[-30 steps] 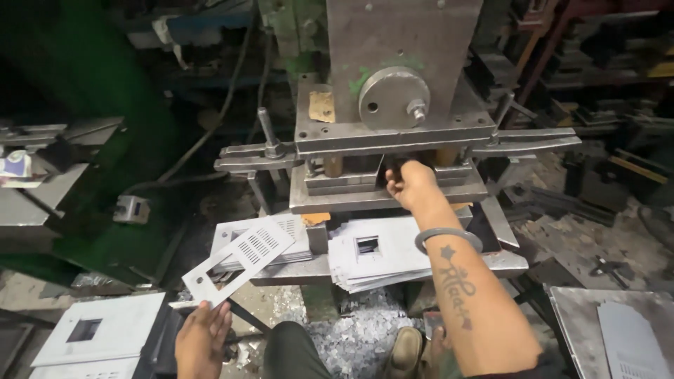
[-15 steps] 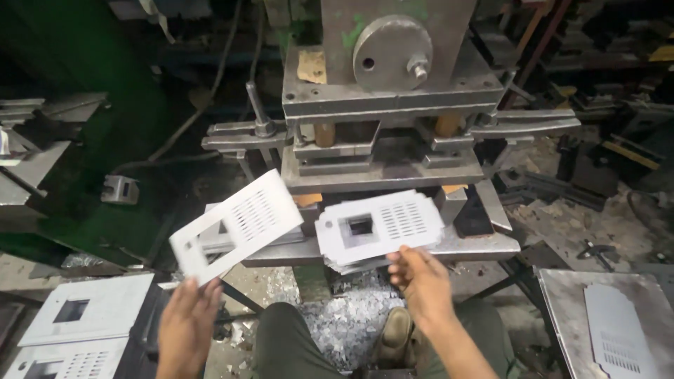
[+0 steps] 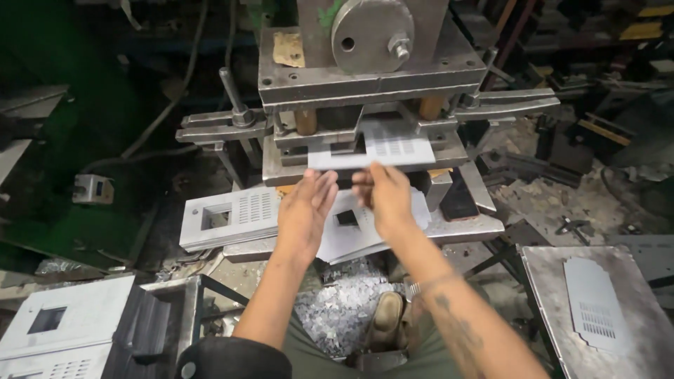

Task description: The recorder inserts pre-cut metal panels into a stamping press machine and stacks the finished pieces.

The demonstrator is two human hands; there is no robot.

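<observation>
In the middle of the frame, both hands hold up one thin metal sheet (image 3: 382, 149) with small slots, right at the mouth of the big press (image 3: 372, 77). The left hand (image 3: 303, 214) has its fingers spread flat under the sheet's near edge. The right hand (image 3: 385, 196) pinches that edge. Just below the hands lies a stack of sheets (image 3: 351, 231), and another stack (image 3: 228, 219) sits to the left. Shiny metal scraps (image 3: 337, 309) lie lower down.
</observation>
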